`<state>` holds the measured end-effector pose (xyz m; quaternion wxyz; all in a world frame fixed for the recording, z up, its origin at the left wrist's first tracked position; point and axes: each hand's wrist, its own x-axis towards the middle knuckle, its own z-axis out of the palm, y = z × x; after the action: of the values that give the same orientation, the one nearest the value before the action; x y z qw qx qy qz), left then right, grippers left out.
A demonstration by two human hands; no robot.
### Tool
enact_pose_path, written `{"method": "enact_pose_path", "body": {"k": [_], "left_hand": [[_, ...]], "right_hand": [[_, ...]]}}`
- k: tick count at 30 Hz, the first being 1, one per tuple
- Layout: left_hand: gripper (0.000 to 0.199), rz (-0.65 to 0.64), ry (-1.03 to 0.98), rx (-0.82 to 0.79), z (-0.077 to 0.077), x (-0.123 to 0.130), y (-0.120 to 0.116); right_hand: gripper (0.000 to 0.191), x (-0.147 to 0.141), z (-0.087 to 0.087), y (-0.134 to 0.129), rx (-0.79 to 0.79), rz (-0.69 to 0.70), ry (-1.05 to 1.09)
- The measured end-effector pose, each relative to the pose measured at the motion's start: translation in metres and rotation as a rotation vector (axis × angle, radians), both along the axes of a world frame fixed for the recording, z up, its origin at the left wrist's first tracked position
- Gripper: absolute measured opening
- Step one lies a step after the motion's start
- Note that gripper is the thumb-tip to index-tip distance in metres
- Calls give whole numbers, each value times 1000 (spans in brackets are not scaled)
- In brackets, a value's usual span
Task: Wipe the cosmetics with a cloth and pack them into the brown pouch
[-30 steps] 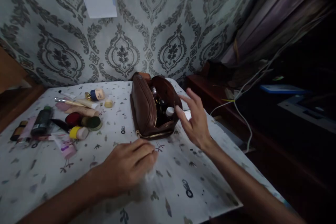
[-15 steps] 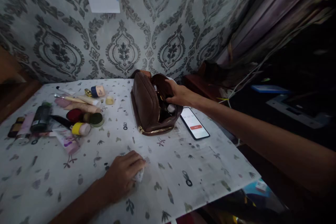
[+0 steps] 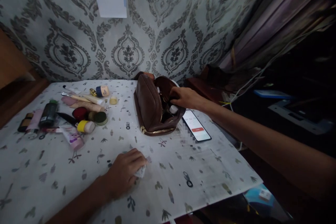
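Note:
A brown makeup bag (image 3: 148, 103) with a gold zipper stands unzipped on the table, and small items show inside, among them a pale cap (image 3: 173, 109). At its right side, my right hand (image 3: 185, 97) reaches into the opening with bent fingers; the bag's inside partly hides the fingertips, and whatever they pinch is unclear. My left hand (image 3: 127, 168) rests closed on the tabletop in front of the bag, around a crumpled white wipe (image 3: 141, 172) that pokes out beneath the fingers.
Cosmetics lie on the left: a dark green bottle (image 3: 49, 113), a pink tube (image 3: 71, 136), a yellow-banded bottle (image 3: 85, 126), brushes (image 3: 78, 97) and a round green-lidded jar (image 3: 100, 118). A lit phone (image 3: 197, 126) lies right of the bag. Patterned wall behind; cables (image 3: 244, 82) hang at right.
My right hand has shifted from the bag's raised flap a little down into the opening, its fingers now more bent. My left hand stays in place with the wipe. The camera view has tilted slightly.

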<state>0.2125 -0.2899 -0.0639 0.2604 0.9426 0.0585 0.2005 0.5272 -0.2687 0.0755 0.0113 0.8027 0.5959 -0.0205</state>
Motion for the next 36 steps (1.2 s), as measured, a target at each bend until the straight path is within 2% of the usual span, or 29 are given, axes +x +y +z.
{"method": "enact_pose_path", "body": {"k": [3, 7, 15, 23, 26, 31, 36], "left_hand": [[53, -5, 5, 1, 0, 0, 1], [47, -6, 4, -3, 0, 1, 1], [44, -18, 51, 4, -2, 0, 2], [47, -9, 104, -7, -1, -1, 2], [49, -5, 111, -16, -2, -1, 1], [51, -1, 120, -11, 1, -1, 1], [57, -11, 123, -14, 2, -1, 1]], "right_hand": [[37, -9, 10, -2, -90, -74, -137], [45, -17, 17, 0, -159, -49, -206], [40, -14, 13, 8, -207, -33, -180], [37, -6, 7, 9, -169, -31, -122], [46, -7, 8, 3, -116, -21, -91], [71, -13, 8, -15, -10, -15, -15], [75, -15, 0, -23, -46, 14, 48]]}}
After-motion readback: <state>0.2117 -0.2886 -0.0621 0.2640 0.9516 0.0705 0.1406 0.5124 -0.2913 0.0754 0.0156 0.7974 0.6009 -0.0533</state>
